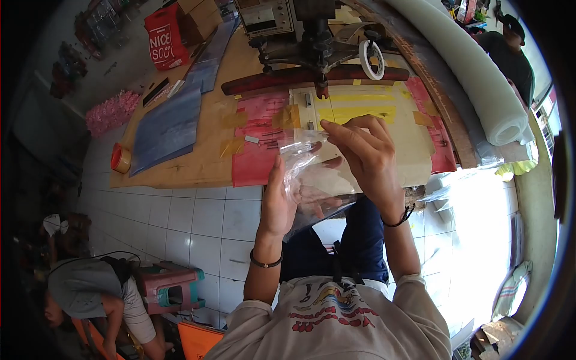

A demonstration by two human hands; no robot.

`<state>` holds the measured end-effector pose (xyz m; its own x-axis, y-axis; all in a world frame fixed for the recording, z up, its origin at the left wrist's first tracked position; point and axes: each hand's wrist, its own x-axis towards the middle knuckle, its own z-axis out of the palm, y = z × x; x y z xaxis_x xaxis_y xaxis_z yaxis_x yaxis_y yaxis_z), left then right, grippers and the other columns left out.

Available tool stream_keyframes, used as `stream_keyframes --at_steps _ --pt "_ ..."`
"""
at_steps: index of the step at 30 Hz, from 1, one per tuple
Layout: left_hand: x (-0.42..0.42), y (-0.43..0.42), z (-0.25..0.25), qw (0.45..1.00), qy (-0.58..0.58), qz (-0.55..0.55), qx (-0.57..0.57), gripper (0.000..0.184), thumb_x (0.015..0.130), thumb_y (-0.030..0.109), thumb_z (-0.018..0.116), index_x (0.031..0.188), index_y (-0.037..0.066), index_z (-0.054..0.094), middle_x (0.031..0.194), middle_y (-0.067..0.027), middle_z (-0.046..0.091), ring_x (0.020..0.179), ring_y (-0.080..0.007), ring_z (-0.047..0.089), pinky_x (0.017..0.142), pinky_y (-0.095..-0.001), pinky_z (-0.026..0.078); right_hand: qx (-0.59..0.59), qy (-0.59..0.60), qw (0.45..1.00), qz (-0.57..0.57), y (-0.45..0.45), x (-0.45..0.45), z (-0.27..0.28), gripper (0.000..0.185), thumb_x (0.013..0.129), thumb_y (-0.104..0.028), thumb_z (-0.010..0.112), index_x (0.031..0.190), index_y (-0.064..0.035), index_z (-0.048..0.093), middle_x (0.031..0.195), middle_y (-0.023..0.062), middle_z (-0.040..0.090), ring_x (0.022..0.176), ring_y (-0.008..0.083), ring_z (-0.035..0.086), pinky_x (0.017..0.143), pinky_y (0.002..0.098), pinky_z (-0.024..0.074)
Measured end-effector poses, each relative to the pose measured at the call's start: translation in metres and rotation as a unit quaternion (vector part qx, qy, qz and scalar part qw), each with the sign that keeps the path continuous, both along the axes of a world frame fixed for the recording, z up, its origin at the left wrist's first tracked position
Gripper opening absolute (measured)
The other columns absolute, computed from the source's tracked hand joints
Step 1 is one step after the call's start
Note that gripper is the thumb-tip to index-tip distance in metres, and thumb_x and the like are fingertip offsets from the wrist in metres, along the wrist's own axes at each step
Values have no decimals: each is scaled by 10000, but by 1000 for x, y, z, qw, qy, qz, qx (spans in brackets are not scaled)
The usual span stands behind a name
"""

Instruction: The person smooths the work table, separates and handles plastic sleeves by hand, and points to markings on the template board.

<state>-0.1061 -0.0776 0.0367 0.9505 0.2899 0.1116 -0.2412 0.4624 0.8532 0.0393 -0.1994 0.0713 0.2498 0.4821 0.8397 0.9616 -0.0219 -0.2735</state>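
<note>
A clear, shiny plastic sheet (305,157) is held up in front of me, over the table's near edge; I cannot tell whether it is a single layer or a bag. My left hand (279,204) grips its left side, thumb on the near face and fingers spread behind, showing through the film. At the top edge, my right hand (367,153) pinches the plastic between thumb and forefinger, with the other fingers curled. Behind it on the table lies a work board (405,141) with yellow strips, red side pieces (259,120) and brown tape.
A heat-sealer-like machine (321,51) with a dark red bar stands behind the board, a white tape ring (372,60) hanging on it. Blue plastic sheets (168,129) and a tape roll (120,158) lie left. A foam roll (468,66) borders the right. Another person (99,288) bends at lower left.
</note>
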Motion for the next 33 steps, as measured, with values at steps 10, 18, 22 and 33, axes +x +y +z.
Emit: stream_keyframes --at_steps 10,18,22,33 --pt "5 5 -11 994 38 1 -100 655 1052 462 351 1518 6 406 1379 -262 607 1028 -480 708 806 -517 628 -46 -3 995 84 -18 -1 12 124 787 -137 809 881 -142 729 1186 64 728 1247 346 579 1010 436 494" --pt "1 60 -25 978 -93 132 -135 446 1102 299 319 1431 39 472 1451 -175 581 1220 -424 635 1037 -534 537 94 197 912 346 -71 7 -26 163 788 -246 850 771 -180 702 918 85 778 1075 346 692 1142 610 354" --pt "-39 128 -1 932 -85 352 -16 443 1121 272 332 1441 -21 421 1523 -192 492 1365 -385 521 1143 -542 460 295 315 828 357 -167 30 -73 159 917 -244 731 931 -155 600 754 47 664 784 265 675 1050 590 431" --pt "-368 318 48 700 -116 682 175 562 1109 218 334 1532 -121 187 1618 -260 306 1484 -433 327 1270 -545 273 399 299 825 266 -652 92 -108 259 1035 -247 561 1101 -3 622 1013 137 646 924 211 646 828 333 520"
